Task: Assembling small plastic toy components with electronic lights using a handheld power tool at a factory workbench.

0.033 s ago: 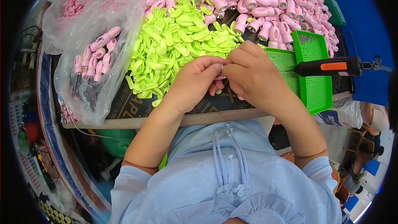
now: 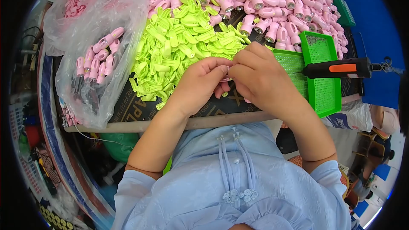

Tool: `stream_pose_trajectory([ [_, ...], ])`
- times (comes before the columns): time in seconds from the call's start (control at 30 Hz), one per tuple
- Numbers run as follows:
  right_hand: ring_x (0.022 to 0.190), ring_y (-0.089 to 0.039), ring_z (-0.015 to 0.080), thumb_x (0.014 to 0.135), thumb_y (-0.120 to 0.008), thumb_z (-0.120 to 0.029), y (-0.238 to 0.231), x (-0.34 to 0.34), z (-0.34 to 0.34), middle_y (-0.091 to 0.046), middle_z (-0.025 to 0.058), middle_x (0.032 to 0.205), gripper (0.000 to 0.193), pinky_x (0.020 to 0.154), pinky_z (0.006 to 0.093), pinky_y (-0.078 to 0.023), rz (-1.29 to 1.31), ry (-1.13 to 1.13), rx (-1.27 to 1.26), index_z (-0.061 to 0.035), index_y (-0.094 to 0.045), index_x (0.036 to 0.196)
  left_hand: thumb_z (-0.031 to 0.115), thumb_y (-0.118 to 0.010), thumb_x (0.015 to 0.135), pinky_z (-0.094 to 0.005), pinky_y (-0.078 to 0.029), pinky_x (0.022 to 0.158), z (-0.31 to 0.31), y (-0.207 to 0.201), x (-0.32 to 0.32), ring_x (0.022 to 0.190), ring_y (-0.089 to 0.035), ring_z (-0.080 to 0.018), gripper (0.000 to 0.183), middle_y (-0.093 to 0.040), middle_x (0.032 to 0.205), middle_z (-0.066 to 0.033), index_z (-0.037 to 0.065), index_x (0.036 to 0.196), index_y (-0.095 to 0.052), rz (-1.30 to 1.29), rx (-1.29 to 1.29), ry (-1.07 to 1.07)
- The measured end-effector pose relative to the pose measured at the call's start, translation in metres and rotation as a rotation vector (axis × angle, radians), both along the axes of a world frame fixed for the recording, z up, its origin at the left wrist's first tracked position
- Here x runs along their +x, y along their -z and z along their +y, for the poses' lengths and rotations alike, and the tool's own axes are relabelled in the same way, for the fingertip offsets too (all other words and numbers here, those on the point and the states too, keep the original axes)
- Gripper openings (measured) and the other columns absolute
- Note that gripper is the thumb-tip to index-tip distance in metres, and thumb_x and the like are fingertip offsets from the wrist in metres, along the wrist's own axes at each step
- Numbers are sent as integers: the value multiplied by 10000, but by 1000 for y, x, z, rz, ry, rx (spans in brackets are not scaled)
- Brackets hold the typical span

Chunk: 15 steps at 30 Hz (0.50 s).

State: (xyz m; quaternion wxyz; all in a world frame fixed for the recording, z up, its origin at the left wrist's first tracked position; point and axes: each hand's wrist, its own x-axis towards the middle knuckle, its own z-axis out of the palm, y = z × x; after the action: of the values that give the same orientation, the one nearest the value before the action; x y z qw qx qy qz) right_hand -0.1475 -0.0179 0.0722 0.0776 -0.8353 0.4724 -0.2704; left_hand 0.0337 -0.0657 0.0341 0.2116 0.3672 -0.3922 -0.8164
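Above the table's front edge, my left hand (image 2: 202, 83) and my right hand (image 2: 262, 76) meet, fingertips pinched together. Between them is a small pink plastic piece (image 2: 226, 79), mostly covered by my fingers, so its full shape is hidden. My left thumb and fingers are closed around it, and my right fingers press at its right side. Right behind my hands spreads a heap of lime-green plastic shell parts (image 2: 170, 47). Farther back lies a large pile of pink toy flashlights (image 2: 272, 4) with silvery lens ends.
Right of my hands, a black-and-orange electric screwdriver (image 2: 341, 67) hangs over green trays (image 2: 325, 111) holding small metal bits. At the left, a clear plastic bag (image 2: 89, 102) has several pink flashlights (image 2: 96, 61) on it. A rounded pale edge (image 2: 204, 121) borders the dark table.
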Motion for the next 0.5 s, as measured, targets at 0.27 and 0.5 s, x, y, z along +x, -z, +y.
stream_pose_trajectory([
  [0.27, 851, -526, 273, 719, -658, -107, 3, 0, -1, -520, 75, 834, 103, 784, 386, -466, 34, 10, -86, -60, -593, 784, 138, -519, 1019, -213, -455, 559, -2, 0, 0, 645, -564, -80, 219, -640, 831, -34, -5, 1150, -621, 25, -34, -2],
  [0.5, 880, -562, 289, 686, -676, -41, 4, -6, 3, -587, 76, 908, 188, 775, 396, -479, -81, 44, -141, -52, -637, 870, 132, -509, 1014, -216, -449, 570, -2, 2, 1, 630, -554, -85, 227, -639, 804, -45, -2, 1159, -620, 50, -100, -51],
])
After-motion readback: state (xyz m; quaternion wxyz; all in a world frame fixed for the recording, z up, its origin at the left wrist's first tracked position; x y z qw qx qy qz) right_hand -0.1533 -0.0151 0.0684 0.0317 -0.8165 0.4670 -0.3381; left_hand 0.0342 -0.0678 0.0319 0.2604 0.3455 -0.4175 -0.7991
